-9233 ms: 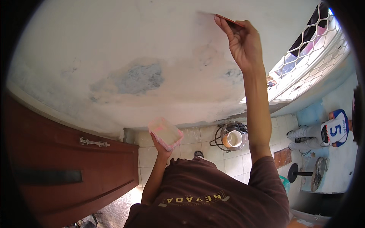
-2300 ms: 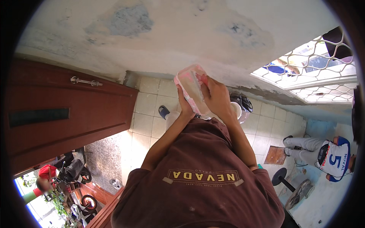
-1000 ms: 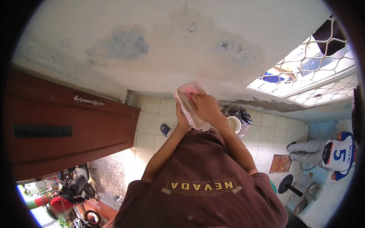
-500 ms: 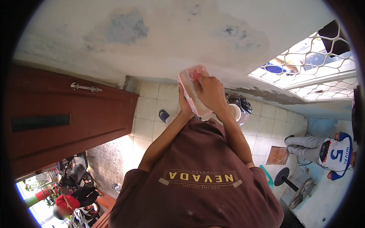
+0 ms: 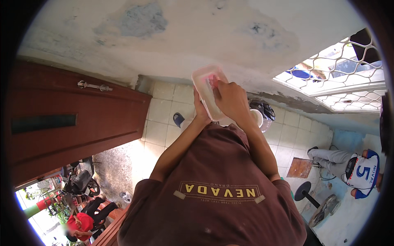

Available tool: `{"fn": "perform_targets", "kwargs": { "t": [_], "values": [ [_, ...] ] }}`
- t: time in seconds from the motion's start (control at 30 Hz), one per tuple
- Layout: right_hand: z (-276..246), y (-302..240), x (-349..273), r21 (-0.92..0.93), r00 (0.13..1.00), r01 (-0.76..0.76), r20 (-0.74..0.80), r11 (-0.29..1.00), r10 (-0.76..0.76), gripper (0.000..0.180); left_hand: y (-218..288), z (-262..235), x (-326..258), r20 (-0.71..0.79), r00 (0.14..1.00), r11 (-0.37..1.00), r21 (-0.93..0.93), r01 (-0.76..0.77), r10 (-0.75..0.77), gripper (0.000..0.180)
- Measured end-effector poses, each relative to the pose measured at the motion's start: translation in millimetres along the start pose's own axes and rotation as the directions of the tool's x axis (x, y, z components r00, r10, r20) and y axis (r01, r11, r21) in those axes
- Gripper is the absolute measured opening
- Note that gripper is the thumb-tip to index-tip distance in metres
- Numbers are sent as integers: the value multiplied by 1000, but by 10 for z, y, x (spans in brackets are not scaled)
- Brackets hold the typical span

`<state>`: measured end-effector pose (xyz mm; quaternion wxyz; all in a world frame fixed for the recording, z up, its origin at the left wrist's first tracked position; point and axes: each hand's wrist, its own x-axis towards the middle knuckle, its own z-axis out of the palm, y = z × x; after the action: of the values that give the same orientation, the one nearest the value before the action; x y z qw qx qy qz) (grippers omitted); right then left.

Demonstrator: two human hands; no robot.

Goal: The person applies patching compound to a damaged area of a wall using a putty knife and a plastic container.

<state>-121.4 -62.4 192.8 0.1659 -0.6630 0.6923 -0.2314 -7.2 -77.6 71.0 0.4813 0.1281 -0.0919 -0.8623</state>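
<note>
My left hand (image 5: 200, 111) holds a pale pink, translucent rectangular plastic tub (image 5: 205, 88) from below, tilted up in front of my chest. My right hand (image 5: 230, 99) lies over the tub's right rim, its fingers curled down into it. A small reddish piece shows at the fingertips, apparently the thin tool the hand grips, but most of it is hidden. Both arms come up past my brown shirt (image 5: 213, 192). Beyond the tub is a white plastered wall (image 5: 184, 37) with grey-blue patches.
A dark brown wooden door (image 5: 74, 119) with a metal handle (image 5: 94, 86) stands at left. At right are a window with a white grille (image 5: 340, 61), a bucket (image 5: 259, 117) on the tiled floor, a seated person (image 5: 353, 170) and a stool (image 5: 307, 192). Motorbikes stand outside at lower left.
Nine seconds ago my right hand was stretched up against the wall with the thin tool. It has come down to the tub, which my left hand has raised. Little has moved in the last second.
</note>
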Motion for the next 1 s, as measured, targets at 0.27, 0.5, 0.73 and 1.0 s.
{"fn": "perform_targets", "kwargs": {
  "t": [0.27,0.5,0.73,1.0],
  "values": [
    [160,-52,-52,-56,980,151,-126,987,-157,21,26,-117,66,50,997,996,74,-59,55,74],
    [-120,-201,-144,66,996,63,-72,996,-58,23,41,-172,-4,80,993,983,156,-93,82,65],
    [-283,-293,-131,52,995,-82,60,995,79,22,26,-170,-38,-6,998,993,97,-65,66,62],
    [187,-131,-148,14,999,50,9,999,-50,22,32,-117,-39,19,999,990,133,-46,44,63]
  ]
}}
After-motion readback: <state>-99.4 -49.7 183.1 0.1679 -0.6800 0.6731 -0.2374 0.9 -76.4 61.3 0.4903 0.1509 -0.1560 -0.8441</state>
